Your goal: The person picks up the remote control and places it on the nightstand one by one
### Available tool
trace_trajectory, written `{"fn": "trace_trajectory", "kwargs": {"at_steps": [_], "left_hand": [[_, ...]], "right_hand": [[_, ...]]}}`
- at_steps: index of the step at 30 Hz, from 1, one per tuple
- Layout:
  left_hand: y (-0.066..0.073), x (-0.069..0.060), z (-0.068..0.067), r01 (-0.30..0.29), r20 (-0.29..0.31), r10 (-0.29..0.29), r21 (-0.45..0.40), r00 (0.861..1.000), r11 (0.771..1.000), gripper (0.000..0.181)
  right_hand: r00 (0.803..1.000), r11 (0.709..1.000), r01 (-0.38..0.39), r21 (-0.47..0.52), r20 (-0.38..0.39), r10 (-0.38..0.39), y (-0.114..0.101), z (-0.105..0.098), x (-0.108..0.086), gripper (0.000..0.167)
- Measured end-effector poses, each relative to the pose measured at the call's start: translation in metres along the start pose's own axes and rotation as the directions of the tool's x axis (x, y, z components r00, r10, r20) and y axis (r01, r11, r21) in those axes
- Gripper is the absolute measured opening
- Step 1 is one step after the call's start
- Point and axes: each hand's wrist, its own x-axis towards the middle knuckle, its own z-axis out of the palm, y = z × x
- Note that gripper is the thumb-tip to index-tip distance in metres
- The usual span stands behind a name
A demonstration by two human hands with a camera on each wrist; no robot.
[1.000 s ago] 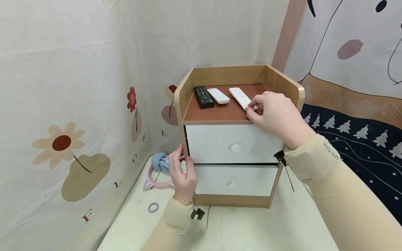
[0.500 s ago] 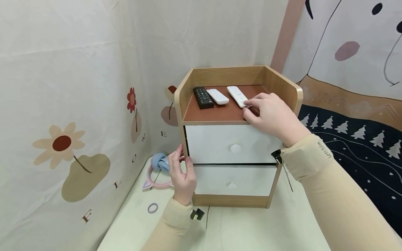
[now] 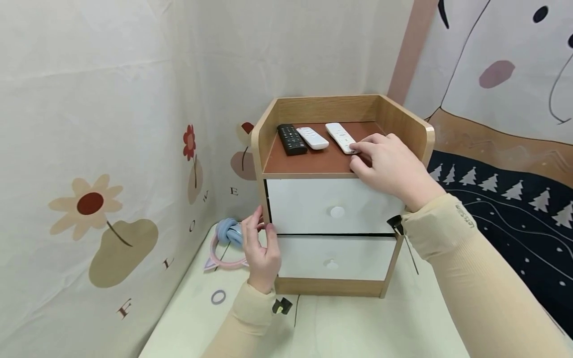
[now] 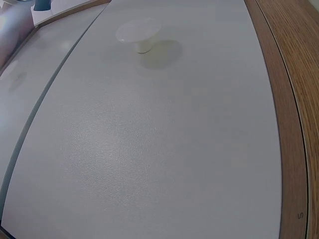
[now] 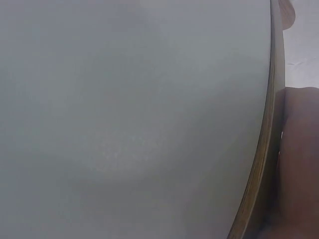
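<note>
A white remote control (image 3: 340, 136) lies on the brown top shelf (image 3: 291, 164) of a small wooden cabinet, right of a shorter white remote (image 3: 312, 138) and a black remote (image 3: 292, 139). My right hand (image 3: 391, 161) reaches over the shelf's front edge. Its fingertips touch the near end of the longer white remote, while the thumb sits lower, apart from it. Fingers of my left hand (image 3: 261, 253) rest along the cabinet's left side, the thumb by its front edge. The left wrist view faces a white drawer front (image 4: 164, 124) with a round knob (image 4: 138, 31).
Raised wooden walls (image 3: 327, 109) border the shelf's back and sides. Two white drawers, upper (image 3: 304, 204) and lower (image 3: 300, 256), are closed below it. Left of the cabinet lie a pink headband (image 3: 228, 263), a knotted blue item (image 3: 227, 231) and a small purple ring (image 3: 218, 297).
The longer white remote has shifted slightly left and back on the shelf. My right thumb has come away from its near end. The left hand keeps its place.
</note>
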Motion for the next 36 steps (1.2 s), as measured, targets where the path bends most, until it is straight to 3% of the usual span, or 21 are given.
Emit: {"fn": "trace_trajectory", "kwargs": {"at_steps": [12, 18, 24, 29, 36], "left_hand": [[0.002, 0.001, 0.002, -0.005, 0.002, 0.005, 0.004, 1.000, 1.000, 0.054], [0.001, 0.000, 0.002, -0.005, -0.001, 0.005, 0.008, 1.000, 1.000, 0.054], [0.000, -0.001, 0.000, 0.005, 0.006, -0.005, 0.021, 1.000, 1.000, 0.055], [0.001, -0.001, -0.001, 0.014, 0.006, -0.014, 0.021, 1.000, 1.000, 0.054], [0.004, 0.000, -0.001, 0.029, 0.019, -0.030, 0.015, 0.999, 0.999, 0.052]], "right_hand": [[1.000, 1.000, 0.013, -0.009, -0.015, -0.013, 0.001, -0.001, 0.000, 0.053], [0.993, 1.000, 0.000, -0.001, -0.114, 0.000, 0.001, 0.007, -0.009, 0.053], [0.955, 0.998, 0.061, 0.024, -0.294, -0.051, 0.003, 0.017, -0.019, 0.049], [0.913, 0.989, 0.131, 0.064, -0.396, -0.095, 0.005, 0.022, -0.026, 0.045], [0.878, 0.976, 0.143, 0.167, -0.477, -0.047, 0.007, 0.027, -0.048, 0.042]]}}
